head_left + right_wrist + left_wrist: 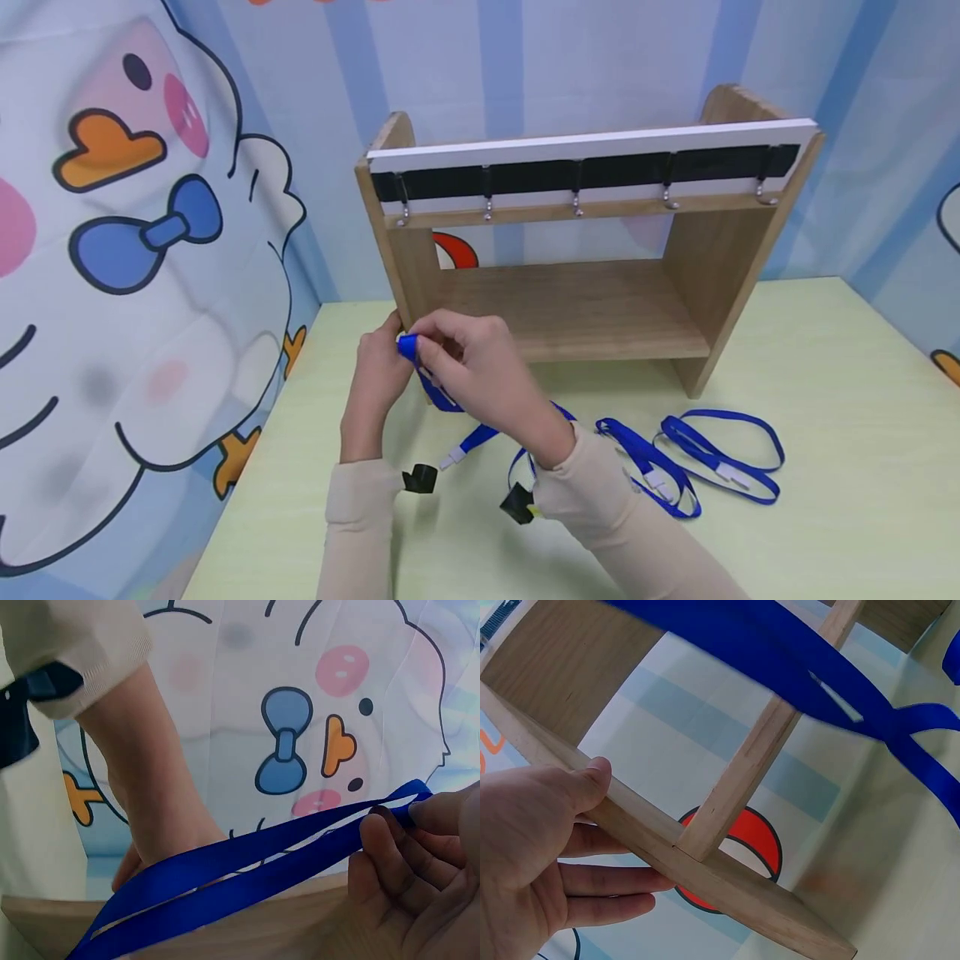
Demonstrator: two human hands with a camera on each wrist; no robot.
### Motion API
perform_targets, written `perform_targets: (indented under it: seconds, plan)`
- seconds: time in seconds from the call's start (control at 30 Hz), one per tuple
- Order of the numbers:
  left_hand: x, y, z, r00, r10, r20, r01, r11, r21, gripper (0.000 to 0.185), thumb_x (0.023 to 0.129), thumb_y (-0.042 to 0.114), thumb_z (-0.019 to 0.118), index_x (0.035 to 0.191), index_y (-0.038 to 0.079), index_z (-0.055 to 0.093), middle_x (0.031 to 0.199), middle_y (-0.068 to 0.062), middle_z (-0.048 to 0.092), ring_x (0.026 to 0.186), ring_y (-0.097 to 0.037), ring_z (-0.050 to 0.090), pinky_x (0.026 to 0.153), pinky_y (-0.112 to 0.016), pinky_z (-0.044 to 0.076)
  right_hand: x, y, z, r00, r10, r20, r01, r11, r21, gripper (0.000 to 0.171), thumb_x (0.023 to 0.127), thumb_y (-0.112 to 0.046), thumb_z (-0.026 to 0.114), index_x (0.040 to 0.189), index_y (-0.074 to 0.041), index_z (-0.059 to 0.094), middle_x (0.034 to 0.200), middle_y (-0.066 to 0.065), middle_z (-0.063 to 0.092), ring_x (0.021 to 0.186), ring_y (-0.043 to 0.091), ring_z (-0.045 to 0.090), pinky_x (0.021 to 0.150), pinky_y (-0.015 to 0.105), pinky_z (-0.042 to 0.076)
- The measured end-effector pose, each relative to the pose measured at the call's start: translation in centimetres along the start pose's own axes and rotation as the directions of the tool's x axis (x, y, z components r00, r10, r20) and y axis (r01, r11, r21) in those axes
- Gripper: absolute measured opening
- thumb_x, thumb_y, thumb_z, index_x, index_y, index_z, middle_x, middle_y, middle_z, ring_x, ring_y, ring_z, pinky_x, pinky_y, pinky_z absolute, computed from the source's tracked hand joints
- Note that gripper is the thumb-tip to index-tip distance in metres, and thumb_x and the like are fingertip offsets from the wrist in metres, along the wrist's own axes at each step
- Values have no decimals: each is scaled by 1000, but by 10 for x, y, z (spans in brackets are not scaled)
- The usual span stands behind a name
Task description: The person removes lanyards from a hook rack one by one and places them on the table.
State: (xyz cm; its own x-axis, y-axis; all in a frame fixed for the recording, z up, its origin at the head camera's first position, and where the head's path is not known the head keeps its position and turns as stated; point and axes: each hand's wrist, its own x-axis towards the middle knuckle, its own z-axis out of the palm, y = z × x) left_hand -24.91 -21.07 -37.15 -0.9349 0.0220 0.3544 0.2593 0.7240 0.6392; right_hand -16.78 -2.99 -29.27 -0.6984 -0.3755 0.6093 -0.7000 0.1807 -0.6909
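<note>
My right hand [487,367] pinches the looped end of a blue lanyard [407,346] between thumb and fingers, in front of the left side of a wooden rack [570,312]. In the right wrist view the lanyard's two straps [225,907] slant down to the left from the fingers. My left hand [540,847] grips the edge of the rack's left side panel [645,836], thumb on one face and fingers on the other. Several metal hooks [577,200] line a black strip [622,172] across the rack's top front; no lanyard hangs on them.
Two more blue lanyards with white clips, one [637,450] beside the other [723,458], lie on the pale table [847,467] to the right. Another blue strap with a white clip [452,457] shows partly behind my right forearm. A cartoon-printed cloth [247,208] hangs behind.
</note>
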Motion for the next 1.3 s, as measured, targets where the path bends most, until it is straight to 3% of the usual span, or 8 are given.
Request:
perform_targets:
  seconds: [0.1,0.37,0.6,0.9,1.07,1.3]
  plan:
    - [0,-1,0,1000,-7,17,7,1000,-11,40,101,16,63,136,-1,57,129,-23,65,105,-39,69,86,-50,57,-7,-1,6,999,26,23,-27,999,28,10,99,-2,63,104,0,72,76,2,66,62,5,58,63,28,57]
    - [-1,0,0,996,-70,57,75,993,-93,47,105,32,58,142,3,53,131,-21,65,103,-39,71,79,-49,60,-20,6,20,994,96,54,-102,988,118,12,99,-2,63,108,0,72,86,5,70,67,8,64,71,27,59]
    - [-3,0,1,1000,-10,20,12,994,-108,43,104,26,60,138,1,56,123,-24,67,99,-39,72,78,-49,60,-26,22,30,988,145,48,-150,980,131,11,100,0,62,105,-1,72,81,2,68,67,15,64,66,28,57]
    - [-1,1,1,1000,9,1,-9,998,-70,44,105,26,59,140,-1,55,125,-24,67,103,-38,70,82,-49,59,-27,48,34,974,202,101,-206,978,27,15,99,1,60,106,-1,73,85,3,70,64,7,63,65,26,56]
    - [-1,2,2,1000,0,10,1,998,-59,45,105,27,58,140,-1,54,128,-23,66,102,-36,71,79,-48,60,-26,62,29,944,281,173,-276,960,-51,16,99,1,59,106,-1,73,87,3,71,64,7,63,61,25,53]
    - [-2,1,0,1000,-2,5,2,998,-60,46,105,29,58,140,-1,54,129,-23,65,99,-35,72,73,-45,60,-25,76,19,922,343,177,-318,935,-158,14,98,-1,62,105,-3,74,87,3,71,70,12,63,66,27,54]
